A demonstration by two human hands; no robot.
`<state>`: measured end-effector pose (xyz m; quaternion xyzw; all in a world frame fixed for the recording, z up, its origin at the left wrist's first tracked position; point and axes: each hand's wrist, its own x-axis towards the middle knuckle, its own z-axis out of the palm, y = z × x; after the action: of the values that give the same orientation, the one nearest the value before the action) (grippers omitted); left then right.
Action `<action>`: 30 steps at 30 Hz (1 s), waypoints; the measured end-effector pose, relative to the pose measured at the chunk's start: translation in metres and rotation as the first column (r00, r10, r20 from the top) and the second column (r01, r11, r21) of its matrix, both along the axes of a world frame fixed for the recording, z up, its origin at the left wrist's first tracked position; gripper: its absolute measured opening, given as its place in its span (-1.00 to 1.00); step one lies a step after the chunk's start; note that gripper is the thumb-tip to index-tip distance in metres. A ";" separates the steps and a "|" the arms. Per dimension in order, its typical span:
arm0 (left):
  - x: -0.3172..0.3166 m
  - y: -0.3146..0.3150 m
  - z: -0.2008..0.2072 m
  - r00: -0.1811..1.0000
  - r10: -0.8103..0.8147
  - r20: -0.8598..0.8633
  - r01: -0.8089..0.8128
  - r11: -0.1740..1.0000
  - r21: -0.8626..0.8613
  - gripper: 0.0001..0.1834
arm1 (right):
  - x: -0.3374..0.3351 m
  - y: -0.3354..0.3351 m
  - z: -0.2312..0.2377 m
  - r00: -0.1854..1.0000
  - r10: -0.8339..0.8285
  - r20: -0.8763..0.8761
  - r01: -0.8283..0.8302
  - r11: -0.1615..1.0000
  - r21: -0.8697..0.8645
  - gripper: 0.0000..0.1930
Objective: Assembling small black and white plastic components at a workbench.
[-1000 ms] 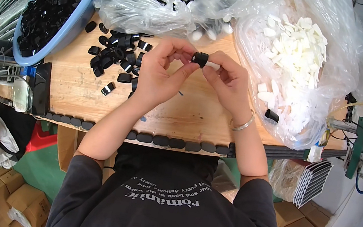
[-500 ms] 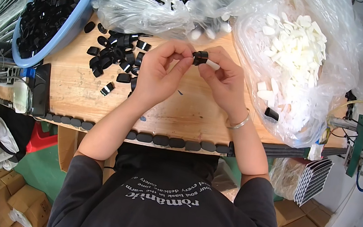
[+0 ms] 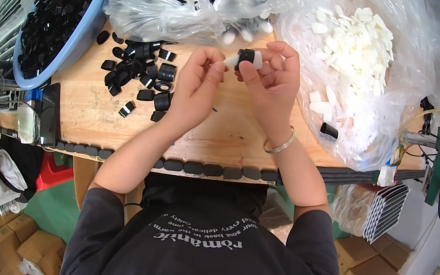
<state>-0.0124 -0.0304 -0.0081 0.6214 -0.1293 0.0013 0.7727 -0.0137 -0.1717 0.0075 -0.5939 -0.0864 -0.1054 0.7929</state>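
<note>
Over the middle of the wooden table, a black ring-shaped piece sits around a white flat plastic piece, whose ends stick out on both sides. My left hand pinches the white piece's left end between thumb and fingertips. On the other side, my right hand grips the black ring with its thumb in front, its fingers partly hidden behind. Loose black rings lie scattered left of my left hand. To the right of my right hand spreads a heap of white pieces on clear plastic.
A blue tub of black rings stands at the far left. At the back, a clear bag holds mixed black and white pieces. One black piece lies by the white heap. Black oval pieces line the table's front edge.
The white piece now shows on both sides of the black ring. My right hand has turned and its fingers have spread upward. My left fingers have moved slightly left, onto the white end.
</note>
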 end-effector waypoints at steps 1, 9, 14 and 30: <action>0.000 0.000 0.001 1.000 -0.002 0.001 0.002 1.000 0.001 -0.92 | 0.000 0.000 0.000 1.000 0.002 0.021 -0.002 1.000 -0.022 -0.51; 0.002 0.010 0.007 0.991 -0.133 -0.036 0.135 0.989 0.062 -0.96 | -0.002 -0.011 0.003 0.997 0.078 0.031 -0.069 0.974 -0.218 -0.50; 0.004 0.008 0.008 0.995 -0.055 0.086 0.049 0.997 0.063 -0.97 | -0.004 -0.011 0.007 0.992 0.072 0.105 -0.043 0.967 -0.253 -0.53; 0.007 0.016 0.005 0.991 -0.120 0.053 0.113 0.986 0.120 -0.91 | -0.006 -0.019 0.002 0.956 0.068 0.286 0.082 0.871 -0.483 -0.56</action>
<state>-0.0050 -0.0140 -0.0029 0.6566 -0.1882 -0.0328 0.7297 -0.0196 -0.1904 0.0092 -0.7532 -0.2251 -0.1702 0.5941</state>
